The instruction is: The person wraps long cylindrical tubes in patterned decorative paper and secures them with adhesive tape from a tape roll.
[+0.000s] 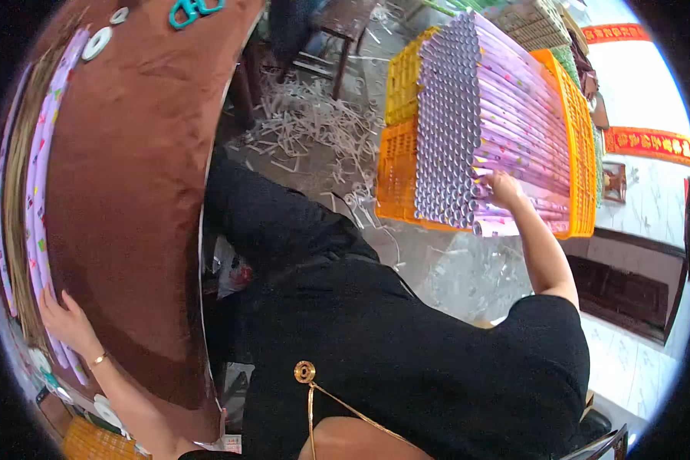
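My left hand (69,326) lies with its fingers spread on long purple patterned tubes (42,176) at the left side of the table. Beside these tubes runs a bundle of thin tan sticks (24,192). Off to the right, my right hand (504,189) reaches into a big stack of similar purple tubes (521,115), near their hollow ends. Its fingers are curled around a tube low in the stack; the fingertips are partly hidden.
The table has a brown cloth (130,192). White tape rolls (97,43) and teal scissors (195,11) lie on it. Orange crates (397,165) and a yellow crate (403,80) hold the stack. White paper strips (299,115) litter the floor near a wooden stool (341,31).
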`<state>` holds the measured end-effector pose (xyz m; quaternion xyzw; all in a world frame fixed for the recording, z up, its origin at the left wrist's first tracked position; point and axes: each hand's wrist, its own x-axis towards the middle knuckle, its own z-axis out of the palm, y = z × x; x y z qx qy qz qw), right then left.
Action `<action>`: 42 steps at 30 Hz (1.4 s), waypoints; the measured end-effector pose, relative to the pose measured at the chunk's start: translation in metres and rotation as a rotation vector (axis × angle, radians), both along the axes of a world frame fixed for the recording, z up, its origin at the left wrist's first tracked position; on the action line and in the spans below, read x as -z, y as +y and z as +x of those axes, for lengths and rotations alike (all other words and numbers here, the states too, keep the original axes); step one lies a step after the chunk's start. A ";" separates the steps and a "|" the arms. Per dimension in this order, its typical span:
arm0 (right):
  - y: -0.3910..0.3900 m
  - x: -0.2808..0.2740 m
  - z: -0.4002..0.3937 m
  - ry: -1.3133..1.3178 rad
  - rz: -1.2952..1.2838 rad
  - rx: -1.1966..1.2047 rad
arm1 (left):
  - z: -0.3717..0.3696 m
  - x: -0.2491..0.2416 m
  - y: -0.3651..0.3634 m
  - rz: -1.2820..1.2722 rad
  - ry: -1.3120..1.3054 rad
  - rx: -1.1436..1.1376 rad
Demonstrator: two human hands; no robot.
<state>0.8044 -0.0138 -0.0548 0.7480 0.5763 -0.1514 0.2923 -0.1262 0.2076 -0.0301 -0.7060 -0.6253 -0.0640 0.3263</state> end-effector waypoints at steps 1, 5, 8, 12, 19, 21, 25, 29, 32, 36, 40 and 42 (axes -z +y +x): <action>0.002 0.002 -0.001 -0.023 0.018 0.029 | 0.001 0.000 -0.003 -0.001 -0.006 -0.029; -0.017 0.025 0.036 0.085 0.045 -0.071 | 0.029 -0.010 -0.018 -0.027 -0.160 -0.039; -0.008 0.006 0.008 0.189 0.260 0.022 | 0.050 -0.019 -0.024 0.018 -0.304 -0.051; 0.010 0.018 0.007 0.189 0.397 -0.212 | 0.061 -0.027 -0.028 0.051 -0.362 -0.041; 0.088 -0.016 -0.037 0.249 0.603 -0.214 | 0.071 -0.037 -0.048 0.106 -0.454 -0.033; 0.128 -0.032 -0.053 0.249 0.733 -0.358 | 0.075 -0.040 -0.054 0.082 -0.491 -0.023; 0.241 -0.073 -0.122 0.321 0.844 -0.456 | 0.097 -0.053 -0.069 0.085 -0.541 0.057; 0.325 -0.175 -0.289 0.432 0.961 -0.659 | 0.130 -0.080 -0.085 0.128 -0.588 0.128; 0.358 -0.238 -0.423 0.467 1.055 -1.061 | 0.146 -0.096 -0.105 0.186 -0.620 0.154; 0.329 -0.266 -0.610 0.500 0.905 -1.451 | 0.156 -0.108 -0.147 0.405 -0.615 0.162; 0.226 -0.207 -0.754 0.854 1.124 -1.897 | 0.159 -0.116 -0.209 0.554 -0.439 -0.004; 0.177 -0.170 -0.789 1.038 0.973 -2.002 | 0.155 -0.106 -0.233 0.649 -0.378 -0.017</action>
